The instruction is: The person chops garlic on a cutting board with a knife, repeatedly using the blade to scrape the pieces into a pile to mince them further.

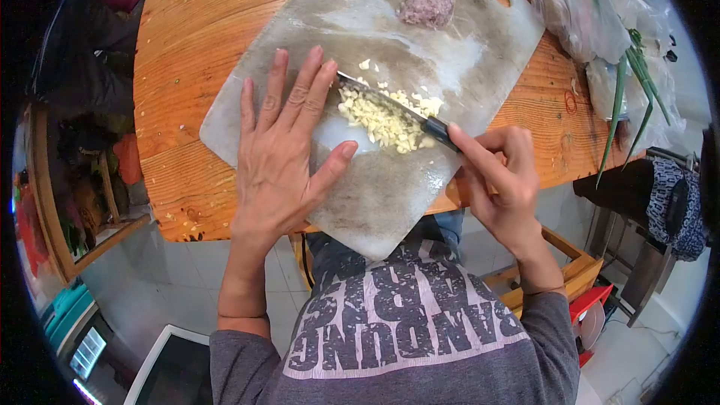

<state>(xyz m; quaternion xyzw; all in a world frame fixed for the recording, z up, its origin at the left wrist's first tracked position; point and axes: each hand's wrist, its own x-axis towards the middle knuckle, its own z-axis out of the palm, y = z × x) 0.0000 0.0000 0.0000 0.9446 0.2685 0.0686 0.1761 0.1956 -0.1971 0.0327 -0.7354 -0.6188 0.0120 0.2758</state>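
My right hand (502,187) is closed round the black handle of a kitchen knife (397,105). Its narrow blade slants up to the left across a heap of chopped garlic (386,124), yellowish-white and in small bits. My left hand (285,127) lies spread over the left part of the cutting board (360,229), fingers stretched out, with the index fingertip right at the knife's tip. Smears and wet patches mark the grey-white board. Near its far side rests a lump of pinkish minced meat (426,9).
Under the board is a wooden table (176,105) with a rounded edge. Clear plastic bags (581,7) and green onion leaves (637,82) lie at the right. A wooden stool (562,255) stands below the right edge, and a shelf (56,195) at the left.
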